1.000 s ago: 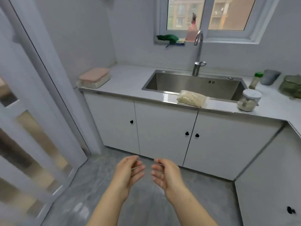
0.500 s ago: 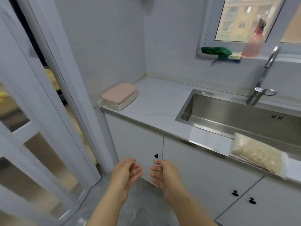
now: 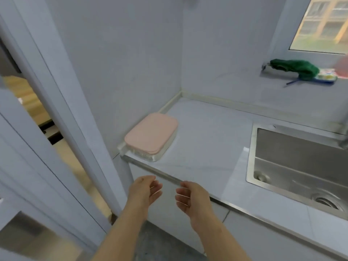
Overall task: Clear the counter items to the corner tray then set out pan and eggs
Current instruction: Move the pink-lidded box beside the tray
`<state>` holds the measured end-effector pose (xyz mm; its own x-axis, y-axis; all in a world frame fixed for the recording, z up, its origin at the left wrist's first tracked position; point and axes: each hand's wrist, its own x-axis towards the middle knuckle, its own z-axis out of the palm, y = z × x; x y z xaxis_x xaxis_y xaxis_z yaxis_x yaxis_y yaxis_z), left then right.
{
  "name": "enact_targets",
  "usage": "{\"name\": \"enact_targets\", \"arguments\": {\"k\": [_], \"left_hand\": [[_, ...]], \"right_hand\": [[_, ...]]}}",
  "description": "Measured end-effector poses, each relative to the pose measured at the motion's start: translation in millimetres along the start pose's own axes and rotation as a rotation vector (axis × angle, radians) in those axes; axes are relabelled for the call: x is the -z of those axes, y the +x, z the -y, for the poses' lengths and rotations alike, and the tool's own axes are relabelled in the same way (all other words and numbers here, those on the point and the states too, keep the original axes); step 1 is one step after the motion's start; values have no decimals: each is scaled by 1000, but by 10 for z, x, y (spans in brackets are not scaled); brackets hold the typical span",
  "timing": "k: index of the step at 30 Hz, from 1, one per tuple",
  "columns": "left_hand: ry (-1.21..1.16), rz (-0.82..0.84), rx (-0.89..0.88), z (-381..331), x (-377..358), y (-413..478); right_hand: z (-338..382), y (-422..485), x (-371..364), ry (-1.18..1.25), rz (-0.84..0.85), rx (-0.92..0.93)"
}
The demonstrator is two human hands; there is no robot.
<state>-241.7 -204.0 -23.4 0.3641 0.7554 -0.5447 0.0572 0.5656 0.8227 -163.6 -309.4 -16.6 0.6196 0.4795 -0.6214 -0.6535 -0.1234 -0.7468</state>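
Left hand (image 3: pixel 145 191) and right hand (image 3: pixel 192 198) are hovering empty, fingers loosely curled, below the counter (image 3: pixel 207 147) edge, probably lining up a two-handed lift of the pink-lidded box (image 3: pixel 151 133) sitting at the counter's wall end.

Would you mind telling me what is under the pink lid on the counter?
A clear container sits under the pink lid. The lid covers its inside, so any contents cannot be seen.

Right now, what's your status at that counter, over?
Hands empty: left hand and right hand open, short of the counter edge. Untouched pink-lidded container at counter's left end, by the wall. Path looks clear.
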Motion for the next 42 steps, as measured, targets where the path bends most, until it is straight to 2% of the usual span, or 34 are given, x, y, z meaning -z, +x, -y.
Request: {"name": "enact_targets", "arguments": {"k": [6,17,21,29,37,39,42], "left_hand": [[59,-72,-12,-284,-58,625],[-45,-200,64,-588,-285,1347],[-38,-197,32,-588,-263,1462],[4,-42,-41,-646,-146,1565],[43,158,-171,-608,-196,1661],[9,222,-157,-588,-255,1653],[-36,220,-51,-529,-347,1654]], "right_hand": [[252,509,-438,-36,8,-15],[703,1241,-913,-205,145,60],[712,1376,-1007,-222,113,59],[655,1527,-1136,-247,-23,107],[609,1439,-951,-36,94,-37],[642,1396,-858,-39,123,-25],[714,1378,-777,-121,68,33]]}}
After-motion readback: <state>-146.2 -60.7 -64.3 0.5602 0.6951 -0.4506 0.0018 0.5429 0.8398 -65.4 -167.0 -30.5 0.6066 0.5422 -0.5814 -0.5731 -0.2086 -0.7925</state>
